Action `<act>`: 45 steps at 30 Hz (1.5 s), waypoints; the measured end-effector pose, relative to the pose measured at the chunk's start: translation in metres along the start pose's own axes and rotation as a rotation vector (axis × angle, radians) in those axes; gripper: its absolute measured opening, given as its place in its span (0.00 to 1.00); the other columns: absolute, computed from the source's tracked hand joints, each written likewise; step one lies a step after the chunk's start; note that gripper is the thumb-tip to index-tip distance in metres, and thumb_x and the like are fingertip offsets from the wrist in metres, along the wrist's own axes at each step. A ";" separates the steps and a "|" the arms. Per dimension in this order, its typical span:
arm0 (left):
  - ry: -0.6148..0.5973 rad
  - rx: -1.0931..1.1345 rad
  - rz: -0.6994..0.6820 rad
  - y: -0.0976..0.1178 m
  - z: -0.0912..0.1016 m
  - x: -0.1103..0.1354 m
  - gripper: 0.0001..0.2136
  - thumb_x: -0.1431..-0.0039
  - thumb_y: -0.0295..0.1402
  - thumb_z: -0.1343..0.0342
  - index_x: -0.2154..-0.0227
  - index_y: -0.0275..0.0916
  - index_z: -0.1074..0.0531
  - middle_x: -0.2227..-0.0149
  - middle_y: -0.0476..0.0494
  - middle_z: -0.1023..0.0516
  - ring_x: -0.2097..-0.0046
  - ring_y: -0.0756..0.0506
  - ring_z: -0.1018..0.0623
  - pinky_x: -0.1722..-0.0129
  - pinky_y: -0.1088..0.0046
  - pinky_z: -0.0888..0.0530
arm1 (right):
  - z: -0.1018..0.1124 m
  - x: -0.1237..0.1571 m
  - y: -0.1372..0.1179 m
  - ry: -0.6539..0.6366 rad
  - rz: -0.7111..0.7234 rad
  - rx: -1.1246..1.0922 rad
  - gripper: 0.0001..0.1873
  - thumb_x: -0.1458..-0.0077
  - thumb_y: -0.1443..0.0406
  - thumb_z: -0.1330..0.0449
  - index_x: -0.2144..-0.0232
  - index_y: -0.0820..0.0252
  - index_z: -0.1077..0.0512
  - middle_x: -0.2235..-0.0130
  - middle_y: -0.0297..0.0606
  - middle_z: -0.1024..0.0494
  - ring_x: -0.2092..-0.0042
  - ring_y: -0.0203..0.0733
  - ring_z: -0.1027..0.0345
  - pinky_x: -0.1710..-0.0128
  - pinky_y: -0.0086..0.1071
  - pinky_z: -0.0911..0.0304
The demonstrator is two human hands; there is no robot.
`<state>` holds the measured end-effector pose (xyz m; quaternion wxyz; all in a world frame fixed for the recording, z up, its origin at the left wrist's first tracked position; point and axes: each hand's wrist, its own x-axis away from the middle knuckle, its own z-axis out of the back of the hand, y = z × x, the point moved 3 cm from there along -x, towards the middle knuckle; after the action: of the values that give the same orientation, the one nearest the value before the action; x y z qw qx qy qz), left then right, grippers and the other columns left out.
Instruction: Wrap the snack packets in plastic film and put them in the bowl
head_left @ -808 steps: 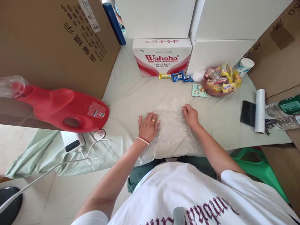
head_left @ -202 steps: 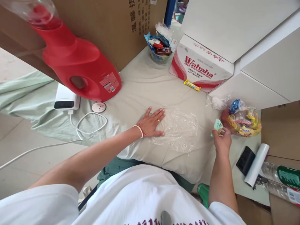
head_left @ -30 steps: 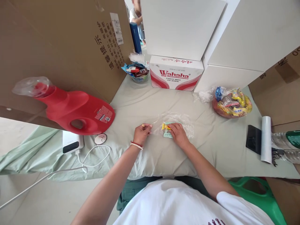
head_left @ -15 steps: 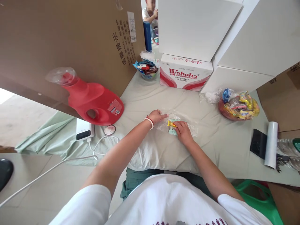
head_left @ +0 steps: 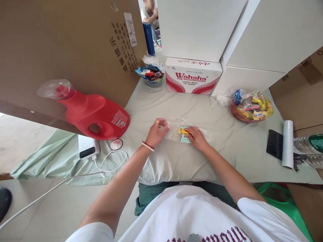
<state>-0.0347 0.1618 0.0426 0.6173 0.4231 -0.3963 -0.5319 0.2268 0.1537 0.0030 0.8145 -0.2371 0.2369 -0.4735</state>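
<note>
A clear plastic bag (head_left: 174, 133) lies flat on the cloth-covered surface, with a pale green packet (head_left: 186, 139) in or under it; which one I cannot tell. Across that packet lies a small yellow snack packet (head_left: 182, 130). My right hand (head_left: 198, 138) is closed on the yellow packet from the right, its fingers hiding part of it. At the bag's left edge, my left hand (head_left: 156, 132) has its fingers curled in toward the thumb, pinching the film there; the fingertips are slightly blurred. Bracelets circle my left wrist.
A red jug (head_left: 98, 116) and a white power bank (head_left: 88, 147) with a cable are on the left. Behind stand a Wahaba-style box (head_left: 193, 77) and a bowl of snacks (head_left: 153, 80). Another snack bowl (head_left: 238, 116), a phone (head_left: 274, 144) and a plastic roll (head_left: 288, 144) are right.
My left hand has moved left and turned over, its fingers now curled instead of stretched over the bag. My right hand stays at the yellow packet. The view has shifted slightly.
</note>
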 end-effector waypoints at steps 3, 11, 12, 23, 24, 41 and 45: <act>-0.146 -0.176 -0.194 0.007 -0.023 0.018 0.31 0.60 0.46 0.26 0.51 0.45 0.24 0.53 0.44 0.18 0.46 0.37 0.23 0.37 0.56 0.34 | 0.010 -0.006 0.000 -0.076 0.001 -0.029 0.18 0.32 0.65 0.44 0.43 0.56 0.25 0.47 0.46 0.20 0.46 0.49 0.28 0.39 0.47 0.38; -0.095 -0.182 -0.080 -0.006 -0.029 0.017 0.18 0.38 0.51 0.48 0.72 0.43 0.27 0.69 0.46 0.21 0.63 0.43 0.24 0.57 0.68 0.29 | 0.036 -0.005 -0.004 -0.189 0.062 -0.121 0.35 0.38 0.49 0.35 0.34 0.55 0.32 0.39 0.49 0.26 0.39 0.52 0.32 0.40 0.47 0.34; -0.097 -0.172 -0.082 -0.006 -0.029 0.018 0.18 0.37 0.52 0.49 0.72 0.43 0.27 0.71 0.47 0.22 0.65 0.44 0.25 0.59 0.69 0.29 | 0.035 -0.004 -0.004 -0.188 0.077 -0.125 0.34 0.38 0.48 0.34 0.35 0.55 0.31 0.39 0.49 0.26 0.39 0.52 0.31 0.40 0.46 0.33; 0.123 -0.233 -0.026 -0.012 -0.028 0.011 0.14 0.34 0.46 0.50 0.68 0.43 0.28 0.69 0.44 0.24 0.63 0.41 0.25 0.56 0.64 0.29 | 0.029 -0.017 0.003 -0.188 -0.188 -0.299 0.21 0.34 0.50 0.44 0.59 0.58 0.19 0.65 0.38 0.20 0.63 0.42 0.30 0.61 0.34 0.35; 0.197 -0.253 -0.030 -0.009 -0.024 0.012 0.13 0.35 0.45 0.49 0.65 0.42 0.28 0.63 0.40 0.23 0.56 0.39 0.24 0.50 0.60 0.30 | 0.028 -0.019 0.005 -0.209 -0.254 -0.335 0.21 0.36 0.50 0.43 0.60 0.59 0.19 0.68 0.36 0.22 0.67 0.40 0.33 0.65 0.32 0.38; -0.185 -0.691 -0.553 0.017 -0.107 0.047 0.17 0.33 0.27 0.49 0.48 0.48 0.20 0.49 0.40 0.17 0.47 0.37 0.23 0.51 0.55 0.34 | 0.049 -0.047 0.013 -0.248 -0.321 -0.240 0.11 0.40 0.65 0.41 0.61 0.58 0.18 0.65 0.34 0.18 0.62 0.40 0.28 0.59 0.31 0.34; -0.181 -0.721 -0.533 0.019 -0.108 0.050 0.17 0.32 0.27 0.50 0.50 0.47 0.19 0.49 0.39 0.17 0.49 0.37 0.24 0.53 0.54 0.35 | 0.072 -0.068 0.022 0.017 -0.336 0.125 0.20 0.41 0.59 0.35 0.48 0.58 0.22 0.54 0.46 0.17 0.50 0.51 0.30 0.51 0.38 0.34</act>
<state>0.0785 0.1244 0.0273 0.5298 0.2202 -0.1154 -0.8109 0.2557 0.2357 0.0564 0.7350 -0.2183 0.1709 -0.6187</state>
